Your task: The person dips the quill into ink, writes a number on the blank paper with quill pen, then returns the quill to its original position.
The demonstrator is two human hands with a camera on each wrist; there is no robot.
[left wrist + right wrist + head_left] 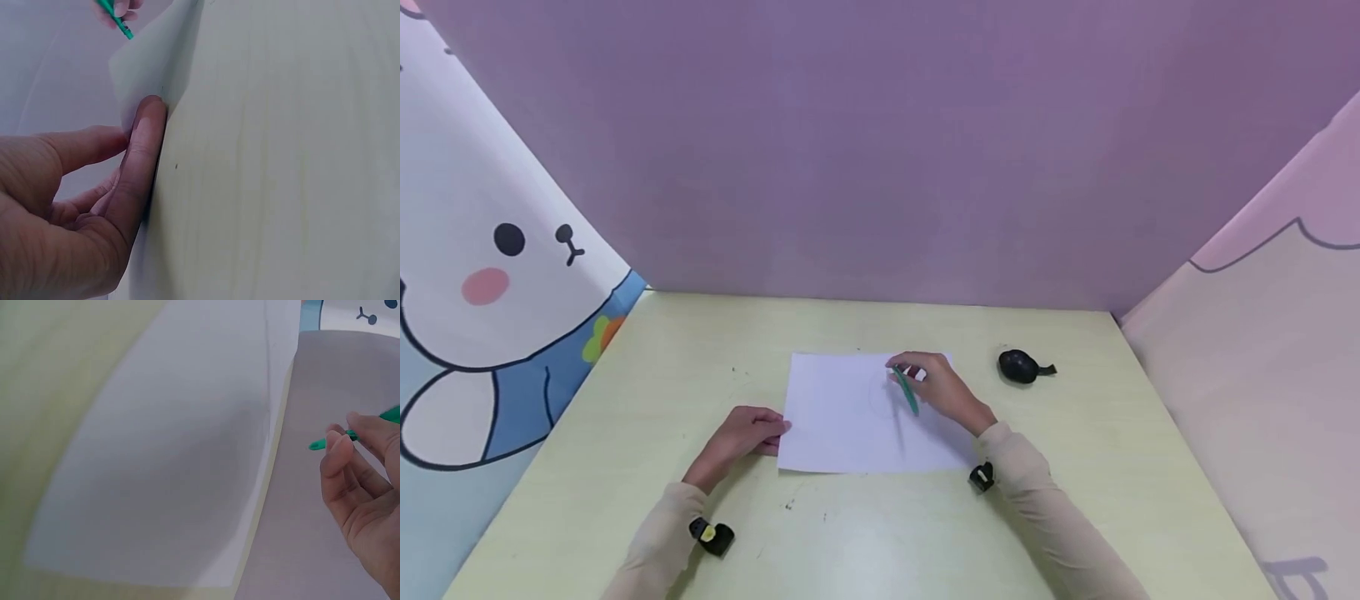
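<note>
A white sheet of paper [835, 417] lies on the table, with a faint curved line drawn on it. My left hand [748, 432] pinches the sheet's left edge between thumb and fingers; in the left wrist view a corner of the paper [153, 62] is lifted off the wood. My right hand [943, 387] is above the sheet's right part and pinches a slim green pen [906, 392] between thumb and fingertips. In the right wrist view the green end of the pen [317, 445] sticks out past the fingertips, held off the paper.
A rounded black object with a short tail [1018, 367] lies on the table [865, 542], right of the sheet. Small dark marks dot the tabletop. A purple panel [880, 167] stands behind, with cartoon-printed panels [482, 333] at the sides.
</note>
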